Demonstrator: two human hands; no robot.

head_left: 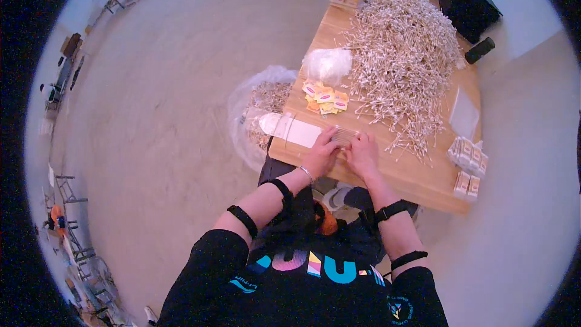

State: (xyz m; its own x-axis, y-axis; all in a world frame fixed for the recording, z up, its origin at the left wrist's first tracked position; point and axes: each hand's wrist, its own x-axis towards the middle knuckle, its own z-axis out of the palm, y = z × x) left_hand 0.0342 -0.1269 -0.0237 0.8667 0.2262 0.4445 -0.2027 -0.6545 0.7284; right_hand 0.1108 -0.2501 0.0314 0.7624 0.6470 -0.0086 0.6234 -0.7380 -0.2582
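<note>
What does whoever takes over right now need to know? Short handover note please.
Left hand and right hand: both pressed on a small clear packet at the near edge of the wooden table.
Supply: big heap of cotton swabs behind it; yellow labels to the left.
Done: filled packs stacked at the right edge.
Left: most of the heap is loose.

Small clear plastic packet (342, 137) pinched under both hands at the table's near edge, yellow-orange square labels (325, 97) heaped just beyond, filled pale packets (467, 166) stacked at the right corner, crumpled clear bag (327, 63) beside the labels.
</note>
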